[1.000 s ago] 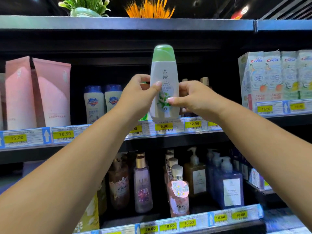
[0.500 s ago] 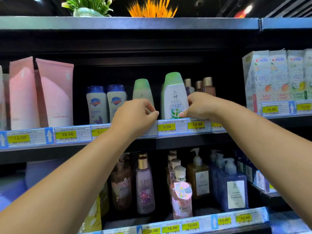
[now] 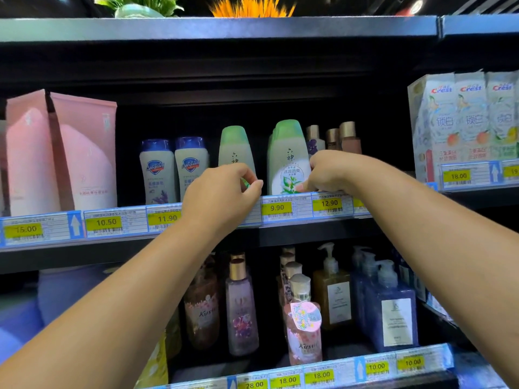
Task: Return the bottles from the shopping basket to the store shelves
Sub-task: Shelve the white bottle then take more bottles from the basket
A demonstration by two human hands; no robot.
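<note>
1. The green-capped white bottle point(image 3: 288, 161) stands upright on the middle shelf point(image 3: 292, 221), above the 9.90 tag point(image 3: 276, 208).
2. My left hand point(image 3: 222, 195) is curled, with the thumb just beside the bottle.
3. My right hand point(image 3: 328, 172) curls against its lower right side; I cannot tell if it grips.

Middle shelf point(image 3: 309, 231): black, price tags along front lip. Front green-capped bottle point(image 3: 288, 161) upright at lip, above 9.90 tag. Left of it: second green-capped bottle point(image 3: 236, 147), set further back; then two blue-capped Safeguard bottles point(image 3: 157, 169); furthest left, pink cartons point(image 3: 61, 153). Behind it, to right: small gold-capped bottles point(image 3: 346, 137). Far right: Crest boxes point(image 3: 460, 116). Below it, lower shelf point(image 3: 337, 374): blue pump bottles point(image 3: 393, 310), pink flowered bottle point(image 3: 304, 332).
</note>
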